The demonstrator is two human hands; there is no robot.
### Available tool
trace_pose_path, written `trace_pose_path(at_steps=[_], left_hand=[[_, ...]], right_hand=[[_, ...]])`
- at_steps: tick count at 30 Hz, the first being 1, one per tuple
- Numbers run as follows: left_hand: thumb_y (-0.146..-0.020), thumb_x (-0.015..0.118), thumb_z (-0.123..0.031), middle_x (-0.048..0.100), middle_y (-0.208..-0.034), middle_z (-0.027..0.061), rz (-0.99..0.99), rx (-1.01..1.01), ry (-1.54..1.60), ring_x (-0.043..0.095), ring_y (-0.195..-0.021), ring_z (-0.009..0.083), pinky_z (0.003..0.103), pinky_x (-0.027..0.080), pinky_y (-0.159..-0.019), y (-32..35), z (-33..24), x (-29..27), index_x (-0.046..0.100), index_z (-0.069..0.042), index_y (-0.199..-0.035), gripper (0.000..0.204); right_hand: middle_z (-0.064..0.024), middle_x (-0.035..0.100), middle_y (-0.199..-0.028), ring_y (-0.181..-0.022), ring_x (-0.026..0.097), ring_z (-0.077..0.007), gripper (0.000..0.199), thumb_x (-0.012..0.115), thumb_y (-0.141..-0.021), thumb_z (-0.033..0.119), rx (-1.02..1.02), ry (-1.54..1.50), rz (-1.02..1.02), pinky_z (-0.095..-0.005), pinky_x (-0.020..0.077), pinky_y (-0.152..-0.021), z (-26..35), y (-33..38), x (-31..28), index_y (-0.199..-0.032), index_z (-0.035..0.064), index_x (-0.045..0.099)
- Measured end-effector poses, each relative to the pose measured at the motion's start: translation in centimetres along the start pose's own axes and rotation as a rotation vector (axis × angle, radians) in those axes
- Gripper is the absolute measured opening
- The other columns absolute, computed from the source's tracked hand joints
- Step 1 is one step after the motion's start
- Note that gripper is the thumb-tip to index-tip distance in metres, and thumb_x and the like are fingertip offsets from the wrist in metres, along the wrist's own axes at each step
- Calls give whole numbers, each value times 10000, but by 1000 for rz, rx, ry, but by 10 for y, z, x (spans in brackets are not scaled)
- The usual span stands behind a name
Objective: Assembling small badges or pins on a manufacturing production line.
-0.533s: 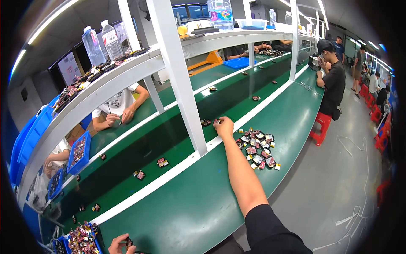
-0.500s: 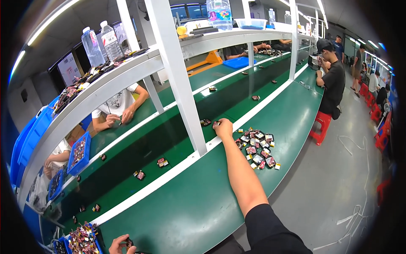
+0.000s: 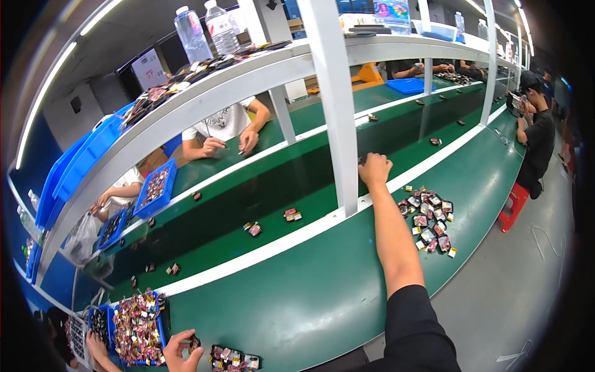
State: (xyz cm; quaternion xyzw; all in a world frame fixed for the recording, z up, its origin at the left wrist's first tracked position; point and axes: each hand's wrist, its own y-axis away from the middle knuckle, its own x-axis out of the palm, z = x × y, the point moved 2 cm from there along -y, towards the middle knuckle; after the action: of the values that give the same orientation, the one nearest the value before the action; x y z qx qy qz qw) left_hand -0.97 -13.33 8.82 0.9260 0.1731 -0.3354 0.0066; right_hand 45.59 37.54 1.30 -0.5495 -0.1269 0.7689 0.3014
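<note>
My right hand (image 3: 376, 170) reaches over the dark green conveyor belt, just right of a white post. Its fingers close on a small black part (image 3: 363, 160), mostly hidden by the fingers and post. Low in the view, my left hand (image 3: 181, 352) pinches a small dark-and-pink electronic part (image 3: 195, 342). Beside it lies a group of similar parts (image 3: 232, 359), cut off by the lower edge. A larger pile of small black, pink and yellow-tabbed parts (image 3: 427, 218) sits on the green bench (image 3: 297, 282), right of my right forearm.
A blue bin (image 3: 163, 316) full of parts stands at lower left, with another person's hand (image 3: 98, 347) beside it. Loose parts (image 3: 253, 229) lie along the belt. The white post (image 3: 334, 111) carries a shelf with bottles (image 3: 221, 28). People sit across the belt and at far right.
The view has turned left, so the scene shifts rightward and more of the lower-left bin shows. My right hand has moved slightly farther over the belt. My left hand still pinches its part.
</note>
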Motion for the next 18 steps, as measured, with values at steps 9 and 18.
trace_pose_path(at_steps=[9,18], left_hand=[[-723,756,-92,681,-1017,108,34,238,-33,651,-907,223,331,520,-789,-72,14,32,668,-46,-1080,370],[-754,743,-158,675,-1059,88,301,559,-114,595,-988,272,364,482,-888,-119,17,66,647,-73,-1133,401]], right_hand=[[-150,638,-1086,-1073,538,-344,493,691,-749,200,212,-549,-240,-458,424,-931,9,99,-80,-1183,6,563],[-115,666,-998,-976,568,-315,482,716,-680,164,-564,-670,445,-414,462,-882,125,288,-144,-1127,49,577]])
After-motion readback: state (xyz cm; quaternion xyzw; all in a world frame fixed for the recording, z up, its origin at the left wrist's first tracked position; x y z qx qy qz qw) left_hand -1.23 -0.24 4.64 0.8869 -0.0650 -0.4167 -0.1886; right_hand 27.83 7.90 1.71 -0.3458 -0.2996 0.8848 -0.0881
